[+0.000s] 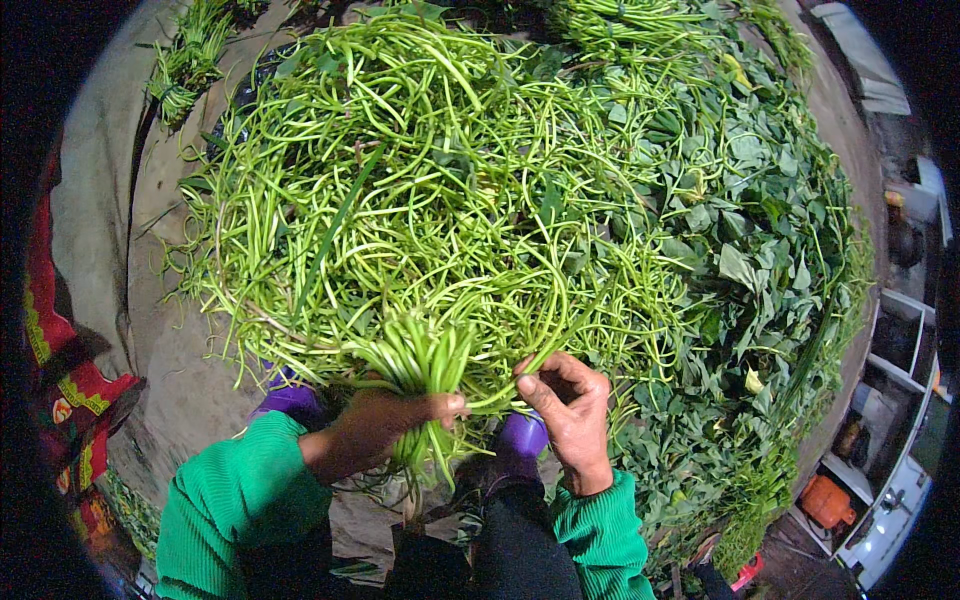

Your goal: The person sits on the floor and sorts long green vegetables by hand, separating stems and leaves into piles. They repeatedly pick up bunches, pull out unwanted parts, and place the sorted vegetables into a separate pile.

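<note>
A bundle of green stems (424, 352) is clasped in my left hand (375, 427), its ends sticking out above and below the fist. My right hand (570, 409) pinches a few long stems (551, 341) between thumb and fingertips, just right of the bundle. Some of these stems run across toward the left thumb. Beyond both hands spreads a broad heap of loose green stems (420, 225). Whether the pinched stems are fully free of the heap cannot be told.
Leafy greens (750, 247) are piled along the right. Tied bunches lie at the top right (622, 26) and top left (184, 67). Purple boots (521, 442) stand by the heap's near edge. A red printed sack (82, 382) lies left; an orange gas cylinder (827, 501) sits far right.
</note>
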`<action>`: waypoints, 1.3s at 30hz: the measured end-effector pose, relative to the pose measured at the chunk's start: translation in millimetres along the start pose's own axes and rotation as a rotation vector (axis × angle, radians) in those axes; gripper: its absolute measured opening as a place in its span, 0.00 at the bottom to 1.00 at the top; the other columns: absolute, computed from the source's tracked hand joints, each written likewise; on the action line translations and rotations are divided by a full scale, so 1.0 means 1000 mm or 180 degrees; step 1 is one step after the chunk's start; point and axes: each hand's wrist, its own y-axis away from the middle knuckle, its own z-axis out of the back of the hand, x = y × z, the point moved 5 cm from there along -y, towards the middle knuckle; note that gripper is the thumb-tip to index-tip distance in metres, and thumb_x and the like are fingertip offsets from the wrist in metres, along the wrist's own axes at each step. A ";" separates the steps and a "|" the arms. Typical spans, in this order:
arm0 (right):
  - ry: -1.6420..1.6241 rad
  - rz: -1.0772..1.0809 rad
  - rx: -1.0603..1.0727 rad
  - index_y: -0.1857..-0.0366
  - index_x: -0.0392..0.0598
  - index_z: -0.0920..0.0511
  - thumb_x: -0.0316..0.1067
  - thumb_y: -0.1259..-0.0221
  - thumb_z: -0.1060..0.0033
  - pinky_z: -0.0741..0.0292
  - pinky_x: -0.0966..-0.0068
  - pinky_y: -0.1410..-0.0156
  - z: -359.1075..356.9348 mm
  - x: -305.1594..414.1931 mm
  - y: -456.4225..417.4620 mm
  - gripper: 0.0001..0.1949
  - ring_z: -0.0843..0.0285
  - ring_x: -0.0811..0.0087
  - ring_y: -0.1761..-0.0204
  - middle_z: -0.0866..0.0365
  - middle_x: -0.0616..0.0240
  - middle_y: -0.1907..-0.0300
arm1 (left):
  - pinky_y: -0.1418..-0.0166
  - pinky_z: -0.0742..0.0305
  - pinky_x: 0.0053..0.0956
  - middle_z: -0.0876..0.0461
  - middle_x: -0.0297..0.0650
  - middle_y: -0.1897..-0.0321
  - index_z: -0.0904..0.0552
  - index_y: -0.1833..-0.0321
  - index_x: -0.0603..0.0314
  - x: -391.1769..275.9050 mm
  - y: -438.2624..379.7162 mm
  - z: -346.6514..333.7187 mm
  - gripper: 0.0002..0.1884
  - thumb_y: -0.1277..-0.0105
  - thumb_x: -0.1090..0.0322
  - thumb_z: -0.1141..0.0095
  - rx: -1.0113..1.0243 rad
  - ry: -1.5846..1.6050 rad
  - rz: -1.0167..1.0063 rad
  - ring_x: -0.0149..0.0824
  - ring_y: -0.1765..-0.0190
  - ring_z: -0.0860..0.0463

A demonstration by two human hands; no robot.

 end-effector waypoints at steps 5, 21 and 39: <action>0.0585 -0.0021 -0.1202 0.66 0.37 0.23 0.28 0.49 0.40 0.30 0.81 0.64 0.043 -0.015 -0.002 0.08 0.28 0.77 0.72 0.23 0.66 0.73 | 0.55 0.30 0.23 0.22 0.35 0.72 0.21 0.68 0.61 -0.001 -0.001 0.009 0.13 0.42 0.57 0.45 -0.0146 -0.0491 -0.0303 0.29 0.63 0.23; 0.1897 0.1628 0.0021 0.72 0.39 0.23 0.20 0.57 0.42 0.27 0.72 0.63 0.017 0.027 0.017 0.06 0.24 0.61 0.70 0.23 0.58 0.73 | 0.56 0.27 0.24 0.19 0.35 0.68 0.21 0.61 0.62 -0.015 0.004 0.010 0.17 0.43 0.55 0.43 -0.0363 -0.0527 -0.0032 0.28 0.64 0.22; 0.1778 0.1383 0.1066 0.76 0.38 0.30 0.26 0.49 0.45 0.33 0.65 0.75 -0.056 0.009 0.035 0.05 0.30 0.53 0.79 0.31 0.53 0.81 | 0.49 0.32 0.27 0.23 0.39 0.62 0.26 0.55 0.64 -0.006 0.012 0.008 0.14 0.39 0.62 0.50 0.0016 -0.2111 -0.1182 0.31 0.57 0.25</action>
